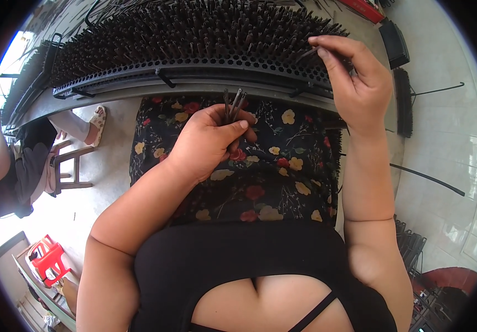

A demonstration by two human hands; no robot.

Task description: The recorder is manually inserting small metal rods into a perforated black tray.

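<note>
My left hand (205,135) is closed around a small bunch of thin dark metal rods (237,102), their tips poking up above the fist over my lap. At the right end of the rack, my right hand (363,86) is raised, with thumb and forefinger pinching one thin dark rod (308,53). That rod points left toward the rack, and I cannot tell whether it touches it. The long black perforated rack (194,65) lies across the table in front of me. Many dark upright rods (194,30) stand packed in its holes.
A dark flowered cloth (271,182) covers my lap. At left another person (25,171) sits by a wooden stool (72,160); a red plastic stool (50,260) stands behind. Another filled rack (403,102) and a long black bar (426,178) are at right.
</note>
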